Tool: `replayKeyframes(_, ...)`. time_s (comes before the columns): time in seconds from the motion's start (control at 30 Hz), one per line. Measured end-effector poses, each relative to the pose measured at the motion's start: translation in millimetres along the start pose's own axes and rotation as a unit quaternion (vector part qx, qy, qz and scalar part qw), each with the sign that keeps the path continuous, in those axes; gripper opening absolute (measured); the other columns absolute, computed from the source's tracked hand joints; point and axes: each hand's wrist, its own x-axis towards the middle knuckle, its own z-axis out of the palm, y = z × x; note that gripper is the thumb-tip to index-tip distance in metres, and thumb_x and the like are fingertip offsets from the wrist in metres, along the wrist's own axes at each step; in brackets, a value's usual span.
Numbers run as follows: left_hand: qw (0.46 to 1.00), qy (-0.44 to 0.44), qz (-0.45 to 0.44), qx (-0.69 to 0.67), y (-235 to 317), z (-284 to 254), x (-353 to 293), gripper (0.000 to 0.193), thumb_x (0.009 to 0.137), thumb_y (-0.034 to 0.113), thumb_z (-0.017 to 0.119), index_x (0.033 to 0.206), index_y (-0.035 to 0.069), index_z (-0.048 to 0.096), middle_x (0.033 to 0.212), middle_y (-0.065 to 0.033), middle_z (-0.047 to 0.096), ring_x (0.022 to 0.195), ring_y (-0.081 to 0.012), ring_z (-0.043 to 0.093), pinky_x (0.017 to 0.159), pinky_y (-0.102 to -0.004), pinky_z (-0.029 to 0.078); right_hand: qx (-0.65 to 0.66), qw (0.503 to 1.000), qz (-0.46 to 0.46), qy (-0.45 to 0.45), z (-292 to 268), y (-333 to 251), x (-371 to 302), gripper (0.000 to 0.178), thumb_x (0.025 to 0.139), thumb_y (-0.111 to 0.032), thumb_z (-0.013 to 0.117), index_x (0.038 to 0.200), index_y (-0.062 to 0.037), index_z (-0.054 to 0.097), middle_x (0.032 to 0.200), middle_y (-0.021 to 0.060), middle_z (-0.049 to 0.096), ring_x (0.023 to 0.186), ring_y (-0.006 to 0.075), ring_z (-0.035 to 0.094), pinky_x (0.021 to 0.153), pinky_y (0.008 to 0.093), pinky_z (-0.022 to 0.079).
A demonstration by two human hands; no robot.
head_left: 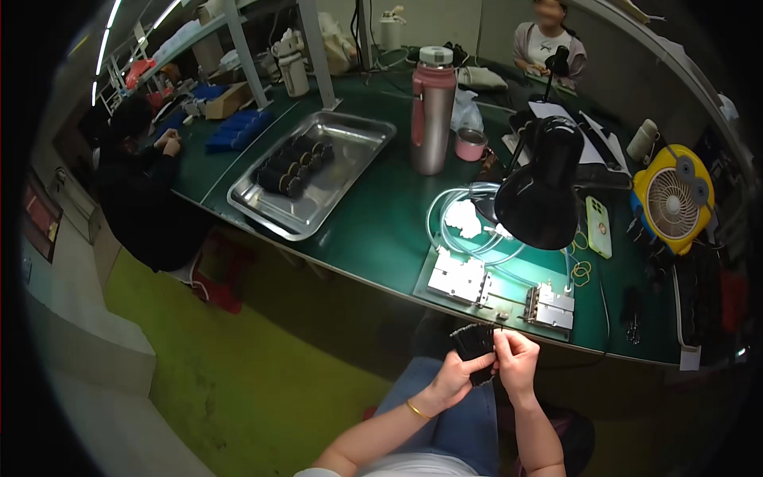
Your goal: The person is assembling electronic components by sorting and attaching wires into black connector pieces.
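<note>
Over my lap, just off the table's front edge, my left hand grips a black bundle that looks made of thin strands or strips; its exact kind is unclear. Against the bundle's right side, my right hand is closed in a pinch, and what lies between its fingertips is too small to make out. Just beyond both hands, a metal fixture with a larger silver block and a smaller silver block sits at the table edge under the lamp light.
Clear tubing coils behind the fixture beneath a black desk lamp. A steel tray holds several black rolls. Nearby stand a pink-and-steel bottle, a phone and a yellow fan. Two other people sit at the table.
</note>
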Motion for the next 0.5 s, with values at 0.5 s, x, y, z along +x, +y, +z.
replayKeyframes(0.5,0.998,0.032,-0.023,0.055,-5,7,-11,0.016,0.080,0.000,0.055,0.096,0.000,0.054,0.084,-0.0055,0.057,0.072,-0.0147,0.054,0.067,-0.0266,0.045,0.036,0.999,0.001,-0.012,-6,6,-4,0.012,0.080,-0.011,0.060,0.080,0.0006,0.063,0.054,-0.0007,0.053,0.041,0.0015,0.043,0.036,0.0172,0.033)
